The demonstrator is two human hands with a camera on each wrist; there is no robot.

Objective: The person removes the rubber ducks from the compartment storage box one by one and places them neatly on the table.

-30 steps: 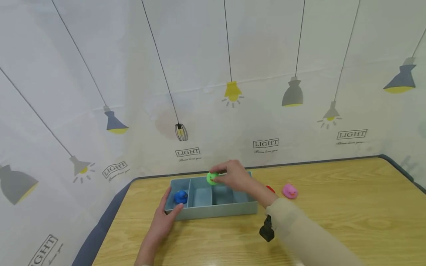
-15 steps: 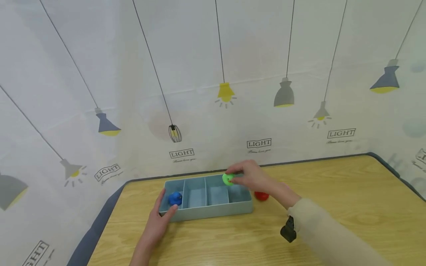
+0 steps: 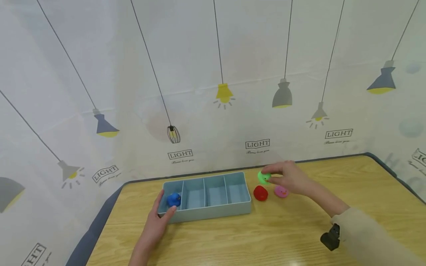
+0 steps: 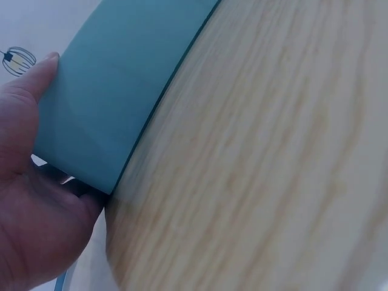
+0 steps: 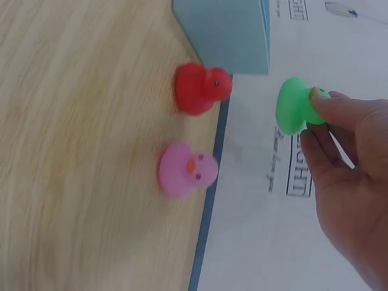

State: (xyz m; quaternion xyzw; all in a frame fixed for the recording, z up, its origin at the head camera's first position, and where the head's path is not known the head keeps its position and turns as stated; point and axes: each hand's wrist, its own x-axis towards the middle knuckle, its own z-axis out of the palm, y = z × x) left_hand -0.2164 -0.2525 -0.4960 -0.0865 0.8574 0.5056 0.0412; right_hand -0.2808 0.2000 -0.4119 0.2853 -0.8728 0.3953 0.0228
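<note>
A light blue box with several compartments (image 3: 216, 212) stands on the table. My left hand (image 3: 156, 223) grips its left end, thumb on the front wall and fingers along the side; the left wrist view shows the thumb on the wall (image 4: 115, 85). Inside the leftmost compartment sits a blue rubber duck (image 3: 174, 199). Right of the box, my right hand (image 3: 291, 179) pinches a green rubber duck (image 3: 264, 178) between thumb and fingers, held above the table in the right wrist view. A red rubber duck (image 3: 260, 193) and a pink rubber duck (image 3: 281, 191) lie below that hand.
The wooden table (image 3: 213, 244) has a dark edge at the back. Behind it hangs a pale wall cloth (image 3: 199, 122) printed with lamps. A small black device (image 3: 330, 238) is worn at my right wrist.
My right hand has carried the green duck rightward, from above the box to beyond its right end. The red and pink ducks now show more fully. The left hand keeps its grip.
</note>
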